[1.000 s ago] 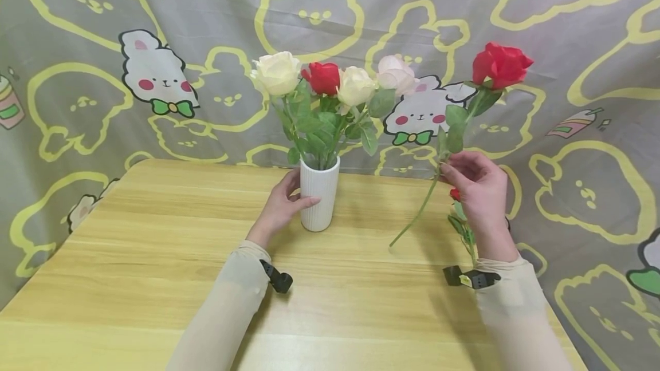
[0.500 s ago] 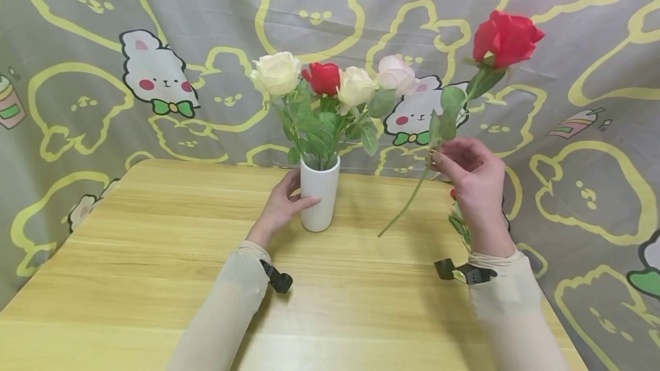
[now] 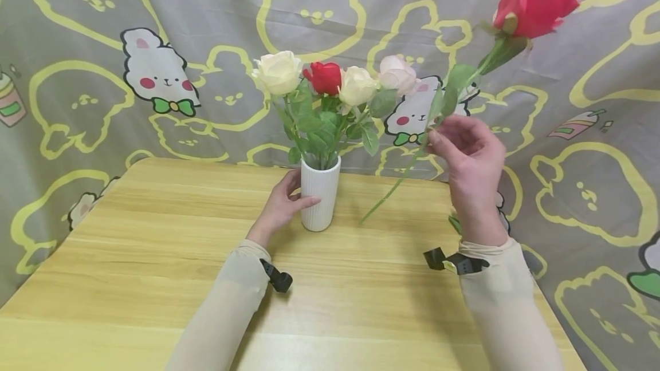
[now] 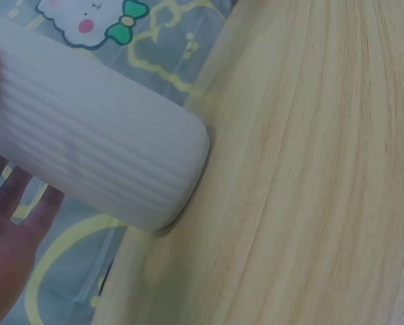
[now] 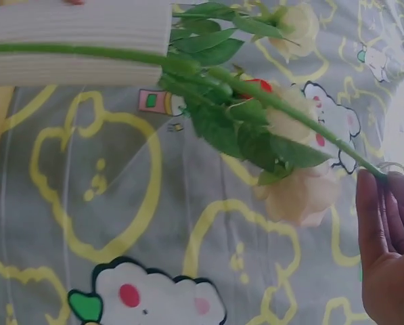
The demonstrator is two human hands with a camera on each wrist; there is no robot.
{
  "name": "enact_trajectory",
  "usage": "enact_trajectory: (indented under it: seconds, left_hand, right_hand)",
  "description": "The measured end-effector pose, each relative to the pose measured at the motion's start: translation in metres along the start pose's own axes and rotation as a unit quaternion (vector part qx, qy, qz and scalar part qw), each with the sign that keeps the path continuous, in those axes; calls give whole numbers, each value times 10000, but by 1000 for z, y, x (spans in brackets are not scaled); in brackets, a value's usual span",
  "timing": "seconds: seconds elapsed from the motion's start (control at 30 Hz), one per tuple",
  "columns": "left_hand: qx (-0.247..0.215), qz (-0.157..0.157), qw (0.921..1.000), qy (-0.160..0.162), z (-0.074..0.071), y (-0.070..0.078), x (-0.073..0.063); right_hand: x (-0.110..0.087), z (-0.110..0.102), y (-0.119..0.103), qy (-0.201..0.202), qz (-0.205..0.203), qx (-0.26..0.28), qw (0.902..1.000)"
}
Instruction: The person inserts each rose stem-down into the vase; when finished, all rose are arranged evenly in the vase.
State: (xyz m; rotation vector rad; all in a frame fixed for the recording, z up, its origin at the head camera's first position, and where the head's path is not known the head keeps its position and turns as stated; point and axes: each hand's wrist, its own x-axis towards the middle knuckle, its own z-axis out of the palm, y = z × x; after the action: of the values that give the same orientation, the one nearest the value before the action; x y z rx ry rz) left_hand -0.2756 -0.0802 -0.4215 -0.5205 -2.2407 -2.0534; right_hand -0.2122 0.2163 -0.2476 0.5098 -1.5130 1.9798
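A white ribbed vase (image 3: 321, 202) stands upright on the table. My left hand (image 3: 278, 206) holds its left side, thumb across the front and fingers behind. Two cream roses (image 3: 277, 72), a red rose (image 3: 323, 78) and a pale pink rose (image 3: 397, 74) rise from the vase. My right hand (image 3: 471, 159) pinches the stem of another red rose (image 3: 536, 6), raised to the right of the vase. Its bloom leans up and right, and the stem's lower end points down-left toward the vase. In the right wrist view, the green stem (image 5: 317, 126) runs from the fingertips across the vase.
Green leaves (image 3: 455, 223) of a flower lying on the table show beside my right wrist, which hides the rest. A grey curtain (image 3: 216, 10) with yellow cartoon outlines hangs behind the wooden table (image 3: 170, 233). A black camera is strapped on each wrist.
My right hand has moved up and left with the red rose, whose stem end comes nearer the vase while its bloom tips further right. The left hand and vase have stayed put.
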Motion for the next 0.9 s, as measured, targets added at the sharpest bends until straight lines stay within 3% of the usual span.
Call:
enact_trajectory:
  seconds: [0.27,0.53,0.9]
  left_hand:
    - [-25,63,10000,22,0,-1,-1]
    - [14,68,10000,0,0,-2,0]
    - [-57,67,10000,-33,0,-1,0]
  right_hand:
    - [15,20,-10,354,-697,652,9948]
    - [27,34,-19,410,-1156,656,9903]
    - [42,50,-29,847,-1233,973,9840]
